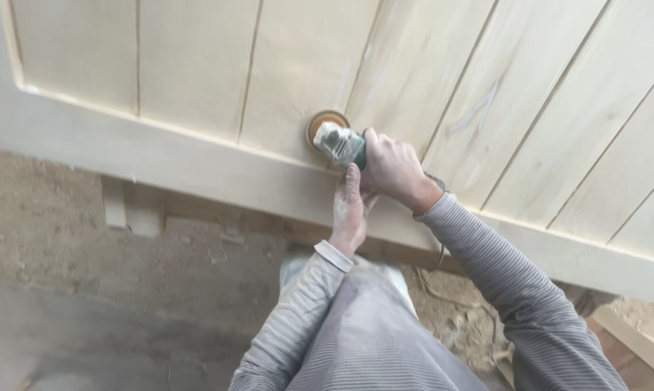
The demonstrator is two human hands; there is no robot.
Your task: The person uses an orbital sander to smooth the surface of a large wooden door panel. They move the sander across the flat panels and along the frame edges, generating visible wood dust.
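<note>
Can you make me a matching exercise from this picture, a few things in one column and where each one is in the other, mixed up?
Things:
1. sanding disc
2. left hand
3. right hand
4. wooden panel

Places:
A. wrapped over the back of the sander
B. against the pale boards
C. resting on the lower rail, under the tool
D. filling the top of the view

Pairs: 1-B, 2-C, 3-A, 4-D

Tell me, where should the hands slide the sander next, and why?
Probably a little sideways along the panel, just above the frame rail. The right hand grips the green sander and the left hand steadies it from below, with its round disc pressed on one pale board beside a groove. The neighbouring boards look alike, so following that edge seems sensible.
</note>
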